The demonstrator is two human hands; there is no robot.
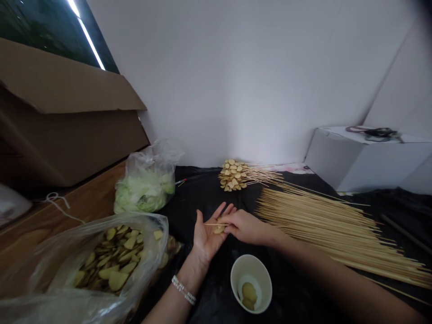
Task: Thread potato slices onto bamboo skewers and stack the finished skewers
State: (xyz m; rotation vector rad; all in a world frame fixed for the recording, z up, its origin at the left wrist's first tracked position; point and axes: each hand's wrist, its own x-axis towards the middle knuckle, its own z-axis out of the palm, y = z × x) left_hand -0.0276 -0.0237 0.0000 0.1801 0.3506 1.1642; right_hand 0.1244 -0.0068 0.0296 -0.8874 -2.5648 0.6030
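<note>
My left hand (209, 234) is palm up with its fingers stretched out, and pale potato slices (218, 229) rest on it. A thin bamboo skewer (212, 224) lies across that palm. From the right, my right hand (245, 226) is closed in a pinch on the skewer beside the slices; its fingertips partly cover them. Whether the skewer passes through the slices I cannot tell. Just below the hands stands a white bowl (235, 282) with a few potato slices (249, 294) at the bottom.
Many loose skewers (330, 229) spread over the black sheet at right. Skewered potato slices (232, 174) are piled by the wall. At left are an open plastic bag (155, 261) of slices, a bag of green vegetables (145, 182) and a cardboard box (74, 139). A white box (351, 159) stands right.
</note>
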